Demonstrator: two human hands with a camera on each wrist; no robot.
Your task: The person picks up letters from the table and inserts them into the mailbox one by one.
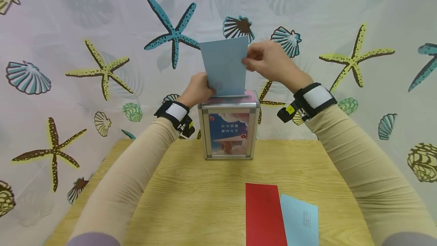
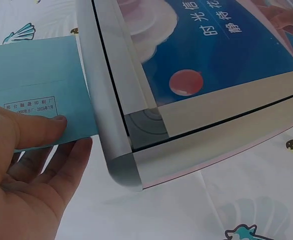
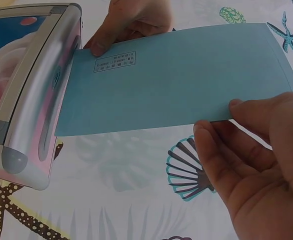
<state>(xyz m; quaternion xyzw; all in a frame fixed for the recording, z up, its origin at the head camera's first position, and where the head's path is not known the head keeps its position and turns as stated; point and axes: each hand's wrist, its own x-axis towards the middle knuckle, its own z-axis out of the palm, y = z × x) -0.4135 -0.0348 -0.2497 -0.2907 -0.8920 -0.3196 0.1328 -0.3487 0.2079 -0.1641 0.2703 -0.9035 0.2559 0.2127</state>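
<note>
1. The blue envelope (image 1: 224, 63) is almost upright over the box (image 1: 228, 106), which stands near the middle of the table's (image 1: 191, 193) far edge. Its lower edge is at the slot (image 1: 235, 96); I cannot tell if any part is inside.
2. Your left grip (image 1: 198, 88) is closed on its lower left corner, thumb on the printed face, fingers behind.
3. Your right grip (image 1: 271, 62) pinches its right edge, above the middle, with thumb and fingertips.
4. It should be very light and rather smooth, stiff along its length but easy to bend or crease. I would hold it by the long edges, gently; near the slot, keep fingers off the lower edge.
5. The red envelope (image 1: 264, 215) and second blue envelope (image 1: 302, 221) lie toward the table's near right corner.
</note>
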